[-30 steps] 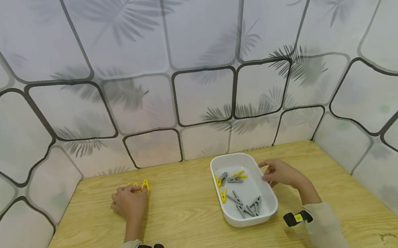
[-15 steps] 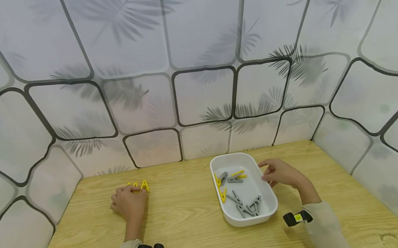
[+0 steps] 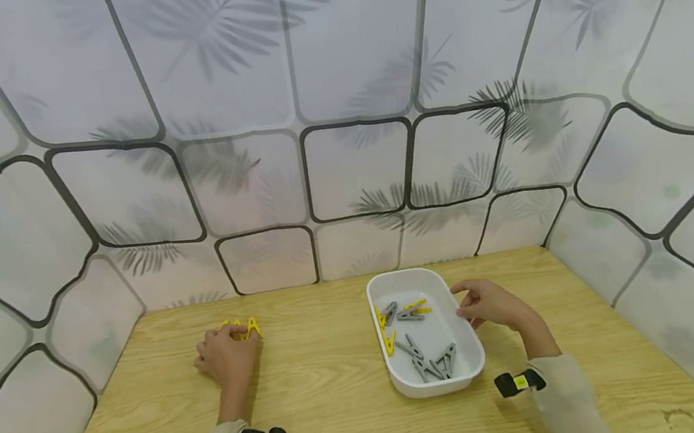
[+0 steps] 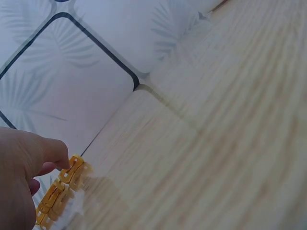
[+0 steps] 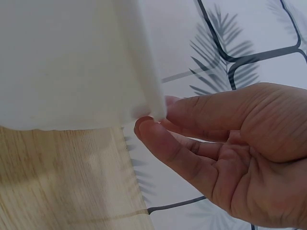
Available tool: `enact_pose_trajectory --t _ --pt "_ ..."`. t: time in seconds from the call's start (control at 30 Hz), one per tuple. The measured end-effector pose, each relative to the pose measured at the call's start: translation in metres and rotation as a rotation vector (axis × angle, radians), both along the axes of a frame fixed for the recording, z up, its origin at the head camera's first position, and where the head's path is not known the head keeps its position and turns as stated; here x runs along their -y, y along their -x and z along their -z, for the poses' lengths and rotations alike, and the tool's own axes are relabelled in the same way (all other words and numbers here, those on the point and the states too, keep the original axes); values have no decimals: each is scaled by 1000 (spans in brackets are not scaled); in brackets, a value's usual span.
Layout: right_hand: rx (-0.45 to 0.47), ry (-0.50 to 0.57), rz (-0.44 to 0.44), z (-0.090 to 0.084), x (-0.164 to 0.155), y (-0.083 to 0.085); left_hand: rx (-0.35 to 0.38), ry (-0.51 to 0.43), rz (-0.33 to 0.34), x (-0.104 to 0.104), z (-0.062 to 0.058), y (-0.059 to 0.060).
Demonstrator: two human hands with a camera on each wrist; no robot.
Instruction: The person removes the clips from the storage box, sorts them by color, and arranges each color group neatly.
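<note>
Lying on the table [image 3: 339,386], well left of the tray [image 3: 396,381], near the back wall: a small cluster of yellow pegs [image 3: 241,326]. Touching that cluster with curled fingertips: the left hand [image 3: 227,356], resting on the wood just in front of the pegs; showing in the left wrist view, a fingertip [image 4: 57,152] pressing against the nearest yellow peg, the rest of the row running down beside the hand. Hard telling whether pinching a peg or merely touching it. Sitting at the tray's right rim: the right hand [image 3: 489,304], pinching the rim edge between thumb and forefinger, plain in the right wrist view, the other fingers hanging loose behind. Lying inside the tray: several grey pegs [image 3: 429,363] toward its near end, a few yellow ones [image 3: 388,339] toward its left wall and far end.
</note>
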State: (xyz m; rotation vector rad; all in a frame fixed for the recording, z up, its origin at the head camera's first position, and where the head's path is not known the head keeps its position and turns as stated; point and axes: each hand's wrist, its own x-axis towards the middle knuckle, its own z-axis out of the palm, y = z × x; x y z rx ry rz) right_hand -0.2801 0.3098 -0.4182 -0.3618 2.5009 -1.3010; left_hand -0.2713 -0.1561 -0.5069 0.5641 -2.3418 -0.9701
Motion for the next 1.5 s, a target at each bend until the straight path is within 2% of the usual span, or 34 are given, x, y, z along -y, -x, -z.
enact_pose_trajectory --t 0.23,0.47,0.63,0.8,0.97,1.17,1.2,1.4,1.5 --pt "-1 -5 10 1 -1 0 7 -13 2 0 1 2" --pt "4 -7 17 3 -1 3 -21 -15 12 0 -1 3" --pt "3 -13 15 1 -2 2 -56 -11 38 -5 -8 3" --pt "-6 -17 11 0 -3 0 -116 -3 116 -12 -21 4" --pt "-10 -17 5 0 -3 1 -187 47 265 -31 -37 6" --pt "-6 -22 14 0 -3 3 -319 265 509 -66 -59 17" --pt "-3 -19 14 0 -3 3 -324 297 550 -73 -63 19" --pt "-3 -6 10 2 -2 3 -242 413 807 -114 -86 27" --pt "-1 -5 18 1 -2 2 -188 470 921 -136 -94 31"
